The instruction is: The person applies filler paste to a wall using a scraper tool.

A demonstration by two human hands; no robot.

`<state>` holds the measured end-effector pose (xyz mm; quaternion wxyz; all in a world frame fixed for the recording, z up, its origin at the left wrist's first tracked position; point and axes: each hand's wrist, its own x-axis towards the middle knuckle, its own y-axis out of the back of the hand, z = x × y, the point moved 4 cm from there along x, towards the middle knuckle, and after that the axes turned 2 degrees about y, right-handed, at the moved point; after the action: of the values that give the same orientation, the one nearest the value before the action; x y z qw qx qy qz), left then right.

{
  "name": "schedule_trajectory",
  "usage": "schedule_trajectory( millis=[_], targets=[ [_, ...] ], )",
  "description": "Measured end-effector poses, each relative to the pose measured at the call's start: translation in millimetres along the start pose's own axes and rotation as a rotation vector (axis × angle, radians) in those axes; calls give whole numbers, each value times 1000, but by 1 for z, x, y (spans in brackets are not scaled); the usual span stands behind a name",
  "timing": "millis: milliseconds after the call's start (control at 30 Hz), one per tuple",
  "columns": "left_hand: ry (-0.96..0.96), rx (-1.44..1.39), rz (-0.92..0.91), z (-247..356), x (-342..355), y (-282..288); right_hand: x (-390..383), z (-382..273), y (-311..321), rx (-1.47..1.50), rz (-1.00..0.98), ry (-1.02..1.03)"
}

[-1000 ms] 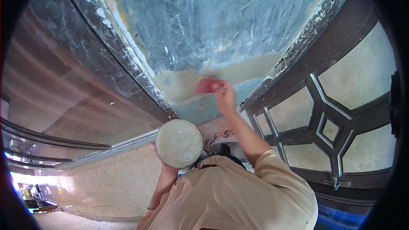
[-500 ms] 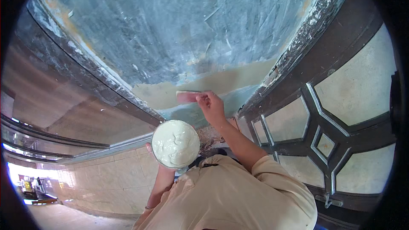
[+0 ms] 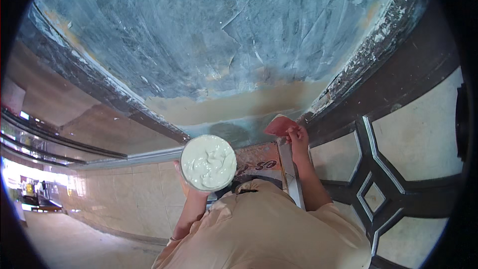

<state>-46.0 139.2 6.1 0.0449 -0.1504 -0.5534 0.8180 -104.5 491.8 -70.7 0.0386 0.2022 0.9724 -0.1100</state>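
My left hand (image 3: pixel 191 187) is wrapped round the side of a round tub of white putty (image 3: pixel 208 163), held up in front of my body. The putty's surface is wet, with ridges and dips. My right hand (image 3: pixel 298 141) grips a flat red putty spreader (image 3: pixel 280 125) by one edge, close to the lower right corner of the wall panel. Before me rises a blue-grey wall panel (image 3: pixel 199 35) with cracks and pale scrapes. Along its lower part runs a beige band (image 3: pixel 234 102), with a lighter blue strip beneath it.
A dark door with metal-trimmed pale panels (image 3: pixel 383 139) stands at the right. A worn, paint-flecked frame edge (image 3: pixel 368 55) borders the panel there. Left lies a brown glossy surface (image 3: pixel 84 99), above a tiled wall (image 3: pixel 144 189). A printed orange-brown box (image 3: pixel 261 158) sits below the panel.
My right hand has carried the spreader right and slightly down, from the beige band to the panel's lower right corner. The tub stays in my left hand, nearly unmoved. The view has shifted slightly.
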Motion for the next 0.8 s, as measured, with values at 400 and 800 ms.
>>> schedule_trajectory(
  millis=[400, 800],
  targets=[
    [73, -453, -176, -28, 14, -70, -43, -218, -94, -635, -603, 928],
    [121, -472, -340, -38, 17, -74, -93, -241, -166, -1064, -781, 1368]
  ],
)
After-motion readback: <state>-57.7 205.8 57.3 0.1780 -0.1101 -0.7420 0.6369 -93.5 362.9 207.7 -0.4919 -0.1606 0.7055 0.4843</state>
